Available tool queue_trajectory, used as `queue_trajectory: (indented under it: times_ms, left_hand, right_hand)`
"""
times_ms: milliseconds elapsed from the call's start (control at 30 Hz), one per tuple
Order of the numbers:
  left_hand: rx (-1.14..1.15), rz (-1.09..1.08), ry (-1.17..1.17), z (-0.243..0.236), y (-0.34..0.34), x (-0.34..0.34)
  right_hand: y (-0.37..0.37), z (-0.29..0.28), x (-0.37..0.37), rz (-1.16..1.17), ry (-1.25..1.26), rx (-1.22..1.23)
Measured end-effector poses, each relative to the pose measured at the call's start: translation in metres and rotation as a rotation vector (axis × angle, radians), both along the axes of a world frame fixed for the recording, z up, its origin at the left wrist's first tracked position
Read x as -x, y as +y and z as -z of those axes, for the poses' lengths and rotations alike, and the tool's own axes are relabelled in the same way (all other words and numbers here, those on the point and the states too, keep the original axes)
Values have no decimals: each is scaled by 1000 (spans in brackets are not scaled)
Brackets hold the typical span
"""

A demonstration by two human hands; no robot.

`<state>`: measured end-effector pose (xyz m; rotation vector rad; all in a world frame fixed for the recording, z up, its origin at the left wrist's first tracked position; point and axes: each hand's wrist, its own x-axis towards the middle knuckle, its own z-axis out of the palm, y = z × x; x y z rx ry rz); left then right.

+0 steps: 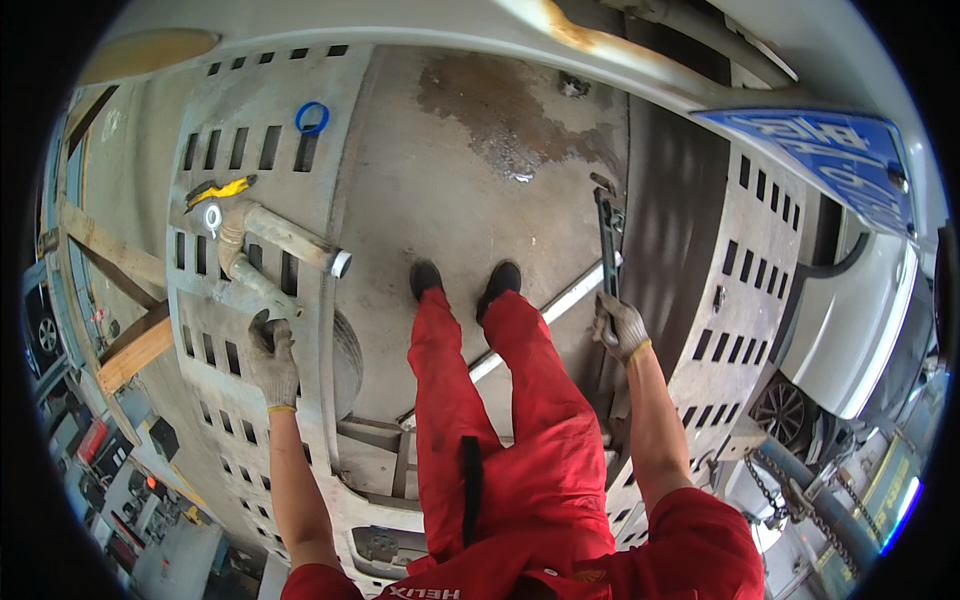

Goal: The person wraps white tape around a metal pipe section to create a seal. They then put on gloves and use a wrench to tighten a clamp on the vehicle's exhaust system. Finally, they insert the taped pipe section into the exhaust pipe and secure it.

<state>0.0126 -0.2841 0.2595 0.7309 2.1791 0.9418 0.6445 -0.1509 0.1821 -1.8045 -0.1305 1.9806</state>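
Observation:
My left hand (273,362), in a pale knit glove, is closed round a small dark object (263,330) I cannot make out clearly, over the perforated metal ramp (205,380). Just beyond it lies a bent, stained metal pipe (298,240) with a white-rimmed end, beside a yellow-and-black item (222,188), a white ring (212,219) and a blue ring (311,118). My right hand (620,327), gloved too, grips a long dark metal tool (607,245), which points away from me near the inner edge of the right-hand ramp (707,380).
A vehicle underside with blue plate (810,150) hangs overhead. My shoes stand on stained concrete (440,180), near a long pale bar (560,300). Timber framing (130,350) is left; a white car (840,330) and a post with chains (800,490) are right.

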Motion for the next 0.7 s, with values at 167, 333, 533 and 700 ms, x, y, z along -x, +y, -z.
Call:
queue_trajectory:
  times_ms: [167, 333, 533, 700]
  left_hand:
    - [-61, -65, 295, 29, -9, 39]
    - [-106, -82, 565, 55, 41, 64]
    - [-56, -214, 742, 104, 38, 124]
    - [53, -376, 355, 129, 40, 120]
  right_hand:
    - [-35, 42, -24, -55, -82, 69]
    - [-64, 154, -88, -737, -487, 329]
    - [-134, 267, -165, -1055, -520, 447]
    - [-10, 289, -125, -1456, -1005, -156]
